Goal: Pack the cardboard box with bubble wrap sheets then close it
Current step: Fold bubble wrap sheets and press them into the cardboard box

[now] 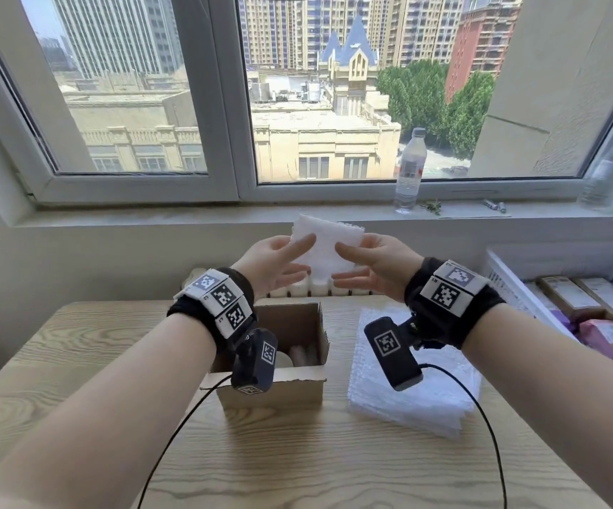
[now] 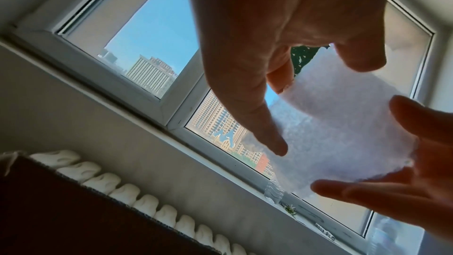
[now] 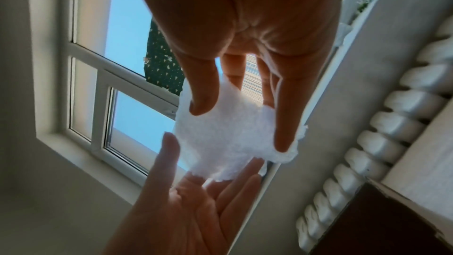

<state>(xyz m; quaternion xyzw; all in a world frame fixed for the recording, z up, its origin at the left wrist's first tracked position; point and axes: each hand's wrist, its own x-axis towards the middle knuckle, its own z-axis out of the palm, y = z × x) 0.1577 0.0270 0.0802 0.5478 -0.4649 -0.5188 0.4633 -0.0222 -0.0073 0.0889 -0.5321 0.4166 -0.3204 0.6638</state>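
Observation:
A folded white bubble wrap sheet is held up in front of the windowsill, above the table. My right hand pinches its right edge, thumb in front and fingers behind. My left hand is spread open at its left edge, with straight thumb and fingers on either side of the sheet. Below my left wrist the cardboard box stands open on the table, with pale items partly visible inside. A stack of bubble wrap sheets lies to the right of the box.
The wooden table runs to the wall under the window. A white radiator sits behind it. A water bottle stands on the sill. A white basket with packages is at the right. Black cables hang from both wrists.

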